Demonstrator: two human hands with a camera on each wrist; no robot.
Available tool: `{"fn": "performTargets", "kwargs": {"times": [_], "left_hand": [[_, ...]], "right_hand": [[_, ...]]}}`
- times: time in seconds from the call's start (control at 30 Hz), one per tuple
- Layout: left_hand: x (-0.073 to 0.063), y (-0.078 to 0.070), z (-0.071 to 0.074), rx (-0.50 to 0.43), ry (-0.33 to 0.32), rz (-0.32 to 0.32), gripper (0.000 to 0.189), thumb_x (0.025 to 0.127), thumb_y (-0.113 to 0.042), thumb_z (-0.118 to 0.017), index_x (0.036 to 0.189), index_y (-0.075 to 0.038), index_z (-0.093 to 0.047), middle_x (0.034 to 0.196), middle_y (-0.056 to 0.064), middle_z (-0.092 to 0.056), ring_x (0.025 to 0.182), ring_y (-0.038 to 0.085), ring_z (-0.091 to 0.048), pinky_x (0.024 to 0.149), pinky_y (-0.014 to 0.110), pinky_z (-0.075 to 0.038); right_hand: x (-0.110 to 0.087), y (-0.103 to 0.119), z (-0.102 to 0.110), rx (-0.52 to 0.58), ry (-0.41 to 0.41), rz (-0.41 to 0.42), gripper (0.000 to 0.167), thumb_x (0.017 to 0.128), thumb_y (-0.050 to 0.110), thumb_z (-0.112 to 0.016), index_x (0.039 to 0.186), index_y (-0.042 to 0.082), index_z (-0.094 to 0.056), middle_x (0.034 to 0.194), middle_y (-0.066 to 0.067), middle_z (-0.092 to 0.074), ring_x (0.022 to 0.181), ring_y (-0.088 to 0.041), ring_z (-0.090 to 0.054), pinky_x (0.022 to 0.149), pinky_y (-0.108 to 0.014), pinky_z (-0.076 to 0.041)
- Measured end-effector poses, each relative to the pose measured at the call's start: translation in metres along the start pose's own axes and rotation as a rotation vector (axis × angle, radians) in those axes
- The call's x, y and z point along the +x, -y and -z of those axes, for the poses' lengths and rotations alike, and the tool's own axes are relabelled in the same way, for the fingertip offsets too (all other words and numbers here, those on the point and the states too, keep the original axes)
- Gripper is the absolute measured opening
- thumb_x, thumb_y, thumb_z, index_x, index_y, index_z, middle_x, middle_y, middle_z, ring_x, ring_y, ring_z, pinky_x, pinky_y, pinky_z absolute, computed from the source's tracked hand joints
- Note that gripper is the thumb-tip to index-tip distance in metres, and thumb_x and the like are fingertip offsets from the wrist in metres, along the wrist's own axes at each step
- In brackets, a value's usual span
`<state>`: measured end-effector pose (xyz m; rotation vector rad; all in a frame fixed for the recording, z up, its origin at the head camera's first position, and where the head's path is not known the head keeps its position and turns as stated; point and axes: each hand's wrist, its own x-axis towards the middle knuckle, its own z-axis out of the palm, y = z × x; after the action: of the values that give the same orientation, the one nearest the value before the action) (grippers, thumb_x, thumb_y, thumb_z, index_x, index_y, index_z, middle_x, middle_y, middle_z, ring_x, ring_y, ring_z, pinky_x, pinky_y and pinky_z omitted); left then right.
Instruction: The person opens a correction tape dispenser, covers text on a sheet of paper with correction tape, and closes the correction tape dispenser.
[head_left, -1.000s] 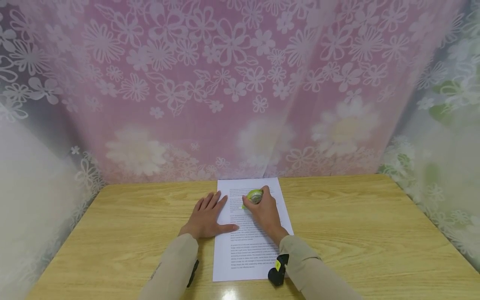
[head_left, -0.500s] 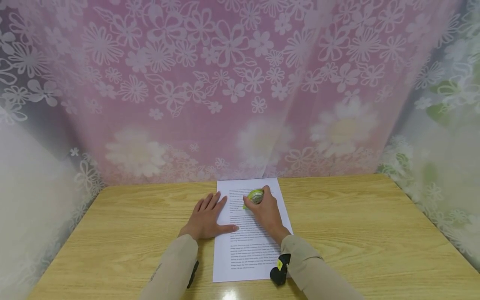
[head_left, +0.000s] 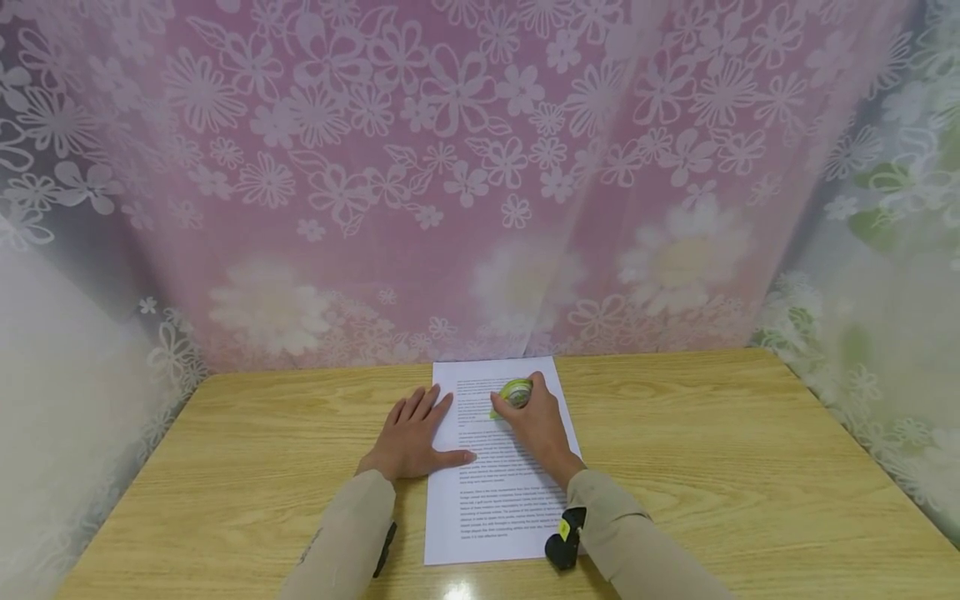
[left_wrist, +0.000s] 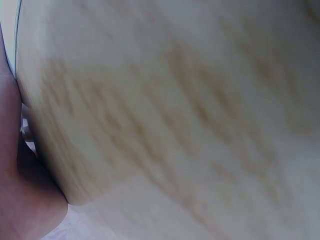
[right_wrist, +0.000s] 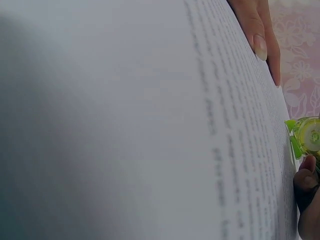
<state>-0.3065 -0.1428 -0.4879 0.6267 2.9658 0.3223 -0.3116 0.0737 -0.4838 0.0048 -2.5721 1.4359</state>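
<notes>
A green, see-through correction tape (head_left: 517,392) is held in my right hand (head_left: 543,429), over the upper lines of a printed sheet of paper (head_left: 444,525). In the right wrist view the reel inside the correction tape (right_wrist: 306,134) shows, with its green tip at the page. My left hand (head_left: 408,437) lies flat with spread fingers at the sheet's left edge, its thumb across the printed lines. Part of the left hand (left_wrist: 22,185) borders the wood grain in the left wrist view.
The sheet lies upright on a wooden table (head_left: 262,483), its top near a pink floral curtain (head_left: 390,183). Pale flowered cloth hangs on both sides. A black wrist device (head_left: 564,540) on the right sleeve overlaps the sheet's lower right corner.
My right hand has slid slightly to the right along the text with the correction tape. The left hand has stayed in place.
</notes>
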Motion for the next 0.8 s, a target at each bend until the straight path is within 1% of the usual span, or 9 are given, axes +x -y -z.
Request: {"fn": "performTargets", "kwargs": {"times": [0.13, 0.3, 0.43, 0.6, 0.8], "left_hand": [[0.001, 0.001, -0.002, -0.014, -0.022, -0.013, 0.104, 0.075, -0.082, -0.046, 0.154, -0.019, -0.020, 0.159, 0.005, -0.011, 0.144, 0.028, -0.006, 0.113, 0.050, -0.006], [0.000, 0.000, -0.001, -0.004, -0.001, -0.001, 0.104, 0.075, -0.082, -0.047, 0.154, -0.020, -0.019, 0.159, 0.004, -0.009, 0.145, 0.027, -0.004, 0.114, 0.048, -0.004], [-0.001, -0.001, 0.001, -0.017, 0.016, 0.000, 0.105, 0.075, -0.082, -0.046, 0.154, -0.019, -0.018, 0.159, 0.005, -0.009, 0.145, 0.028, -0.004, 0.114, 0.048, -0.002], [-0.001, 0.000, 0.001, -0.027, 0.005, -0.004, 0.105, 0.075, -0.082, -0.046, 0.154, -0.018, -0.020, 0.159, 0.006, -0.010, 0.145, 0.028, -0.004, 0.114, 0.048, -0.003], [0.000, 0.000, -0.001, -0.028, 0.003, 0.003, 0.105, 0.075, -0.082, -0.047, 0.154, -0.019, -0.019, 0.159, 0.004, -0.009, 0.145, 0.027, -0.004, 0.114, 0.048, -0.002]], "right_hand": [[0.000, -0.002, 0.002, 0.000, -0.012, 0.010, 0.049, 0.084, 0.035, -0.073, 0.110, 0.005, -0.044, 0.087, -0.008, -0.061, 0.072, -0.017, -0.059, 0.065, -0.033, -0.051], [0.001, -0.004, 0.005, 0.001, -0.020, 0.026, 0.048, 0.084, 0.035, -0.074, 0.108, 0.004, -0.045, 0.085, -0.008, -0.061, 0.070, -0.017, -0.059, 0.063, -0.032, -0.050], [0.000, -0.004, 0.007, -0.003, -0.023, 0.027, 0.048, 0.083, 0.034, -0.074, 0.106, 0.004, -0.045, 0.084, -0.008, -0.061, 0.069, -0.017, -0.059, 0.063, -0.031, -0.050], [0.000, -0.004, 0.010, 0.000, -0.027, 0.026, 0.047, 0.083, 0.033, -0.075, 0.106, 0.004, -0.045, 0.084, -0.009, -0.060, 0.069, -0.018, -0.058, 0.063, -0.032, -0.050], [0.001, -0.006, 0.013, -0.002, -0.022, 0.019, 0.049, 0.084, 0.032, -0.074, 0.108, 0.002, -0.045, 0.088, -0.010, -0.060, 0.071, -0.018, -0.059, 0.063, -0.032, -0.051]]}}
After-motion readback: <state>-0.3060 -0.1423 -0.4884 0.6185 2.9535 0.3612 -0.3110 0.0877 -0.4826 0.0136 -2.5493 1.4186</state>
